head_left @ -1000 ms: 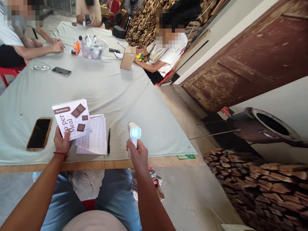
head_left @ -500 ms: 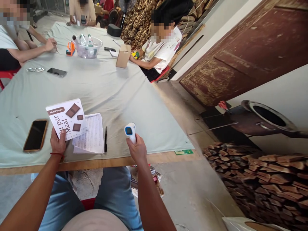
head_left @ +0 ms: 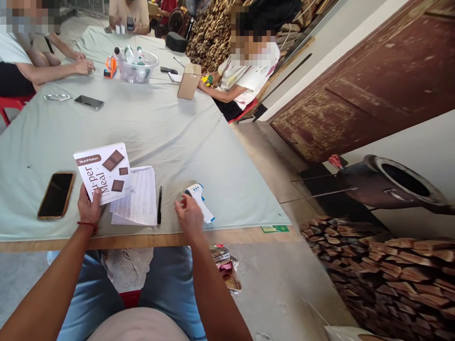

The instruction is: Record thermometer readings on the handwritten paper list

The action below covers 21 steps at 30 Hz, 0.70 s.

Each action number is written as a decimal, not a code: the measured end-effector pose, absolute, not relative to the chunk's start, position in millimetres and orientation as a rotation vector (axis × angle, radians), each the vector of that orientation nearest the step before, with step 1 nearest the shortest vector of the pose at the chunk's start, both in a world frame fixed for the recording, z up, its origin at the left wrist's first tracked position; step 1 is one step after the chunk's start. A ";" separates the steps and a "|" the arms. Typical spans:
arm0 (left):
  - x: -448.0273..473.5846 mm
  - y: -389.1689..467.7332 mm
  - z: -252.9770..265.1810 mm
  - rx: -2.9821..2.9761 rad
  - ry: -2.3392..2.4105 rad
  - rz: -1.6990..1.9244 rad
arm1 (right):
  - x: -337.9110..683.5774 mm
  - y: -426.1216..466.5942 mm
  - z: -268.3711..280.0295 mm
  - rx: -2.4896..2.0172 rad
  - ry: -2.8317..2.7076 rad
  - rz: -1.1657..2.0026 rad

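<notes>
In my left hand (head_left: 89, 208) is a white NutriMotion box (head_left: 104, 173) with brown squares printed on it, the thumb pressed on its lower front. It is held tilted over written paper sheets (head_left: 142, 199) on the table. My right hand (head_left: 189, 214) is next to a white and blue infrared thermometer (head_left: 201, 202), which lies on its side on the cloth. The fingers are loosely curled and apart, with nothing seen between them. A black pen (head_left: 159, 205) lies between the sheets and my right hand. Left of the box rests a phone (head_left: 57, 195) in a brown case.
Farther up the cloth-covered table (head_left: 170, 132) are another phone (head_left: 88, 102), a clear basin (head_left: 137, 73) with bottles, an orange tape dispenser (head_left: 110, 67) and a cardboard box (head_left: 189, 81). Several people sit around it. Stacked firewood (head_left: 398, 270) and a metal stove (head_left: 387, 182) stand at right.
My right hand has let go of the thermometer, now lying on the table, and has shifted slightly left. My left hand still holds the box. The view has shifted slightly.
</notes>
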<state>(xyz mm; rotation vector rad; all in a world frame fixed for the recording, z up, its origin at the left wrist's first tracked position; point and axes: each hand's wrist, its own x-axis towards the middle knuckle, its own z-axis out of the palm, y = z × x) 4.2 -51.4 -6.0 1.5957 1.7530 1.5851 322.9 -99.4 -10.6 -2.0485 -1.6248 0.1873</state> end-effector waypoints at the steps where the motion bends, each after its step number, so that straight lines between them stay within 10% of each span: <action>1: 4.4 -51.4 -5.9 1.595 1.747 1.588 | 312.4 -97.6 -12.7 -1.994 -1.660 0.267; 21: 11.7 -57.5 4.3 1.605 1.715 1.572 | 294.1 -112.3 -15.8 -1.414 -1.260 0.781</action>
